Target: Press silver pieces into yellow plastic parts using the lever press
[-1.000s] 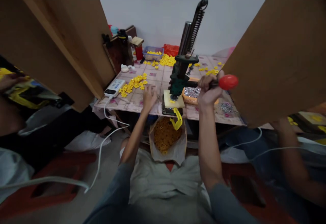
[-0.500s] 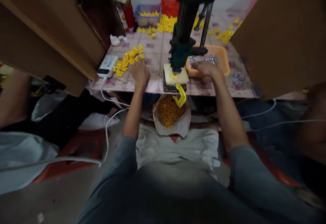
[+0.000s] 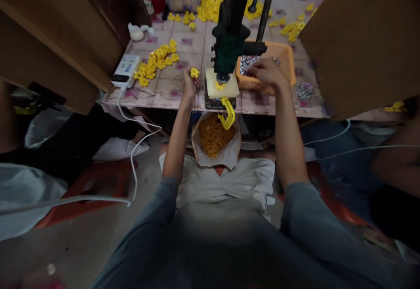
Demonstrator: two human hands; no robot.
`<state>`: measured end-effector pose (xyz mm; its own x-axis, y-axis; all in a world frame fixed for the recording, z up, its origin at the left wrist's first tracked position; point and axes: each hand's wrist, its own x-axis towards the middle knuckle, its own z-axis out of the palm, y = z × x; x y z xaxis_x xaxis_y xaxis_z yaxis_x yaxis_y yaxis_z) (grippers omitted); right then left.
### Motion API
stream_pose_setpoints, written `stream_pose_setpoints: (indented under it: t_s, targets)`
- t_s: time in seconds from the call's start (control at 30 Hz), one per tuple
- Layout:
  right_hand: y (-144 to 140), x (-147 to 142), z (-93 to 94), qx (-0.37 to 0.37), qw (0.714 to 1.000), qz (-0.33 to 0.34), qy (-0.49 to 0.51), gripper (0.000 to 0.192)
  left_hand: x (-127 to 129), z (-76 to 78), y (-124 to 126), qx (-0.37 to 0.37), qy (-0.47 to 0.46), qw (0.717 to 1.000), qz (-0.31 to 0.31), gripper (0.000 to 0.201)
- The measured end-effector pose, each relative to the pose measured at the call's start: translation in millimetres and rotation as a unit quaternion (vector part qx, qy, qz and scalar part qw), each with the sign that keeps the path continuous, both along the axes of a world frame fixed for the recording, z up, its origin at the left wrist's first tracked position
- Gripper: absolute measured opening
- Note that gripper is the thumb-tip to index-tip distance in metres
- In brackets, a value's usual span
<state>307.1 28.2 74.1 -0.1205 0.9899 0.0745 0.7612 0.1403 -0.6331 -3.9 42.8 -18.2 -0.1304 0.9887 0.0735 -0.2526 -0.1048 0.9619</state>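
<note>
Yellow plastic piece pinched in the left hand, just at nine o'clock of the press's white block. Right hand reaches into the orange tray of silver parts at three o'clock; whether its grip has closed cannot be told. Seating the piece squarely under the ram looks key. Loose yellow pieces dot the counter.

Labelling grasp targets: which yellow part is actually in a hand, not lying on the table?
The single yellow part pinched in the left hand, just left of the press base. The other yellow parts lie loose on the table.
</note>
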Motion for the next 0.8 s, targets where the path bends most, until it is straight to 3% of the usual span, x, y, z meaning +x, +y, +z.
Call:
stream_pose_setpoints:
  t_s: [0.07, 0.2, 0.3, 0.5, 0.8]
  targets:
    - [-9, -5, 2.4, 0.058, 0.998, -0.016, -0.021, 0.038, 4, 4.0, -12, 0.045, 0.015, 0.999, 0.002, 0.06]
    - [-30, -19, -1.2, 0.209, 0.977, -0.036, -0.01, 0.044, 11, 13.8, -34, 0.154, 0.077, 0.983, -0.064, 0.066]
    - [-45, -36, -10.6, 0.278, 0.96, -0.003, 0.003, 0.041, 14, 18.3, -41, 0.158, 0.118, 0.972, -0.125, 0.066]
    - [-75, -67, -25.5, 0.311, 0.941, 0.129, -0.034, 0.03, 8, 27.1, -46, 0.152, 0.185, 0.956, -0.169, 0.053]
    - [-89, -78, -7.2, 0.326, 0.924, 0.169, -0.109, 0.037, -1, 33.6, -54, 0.17, 0.209, 0.934, -0.235, 0.047]
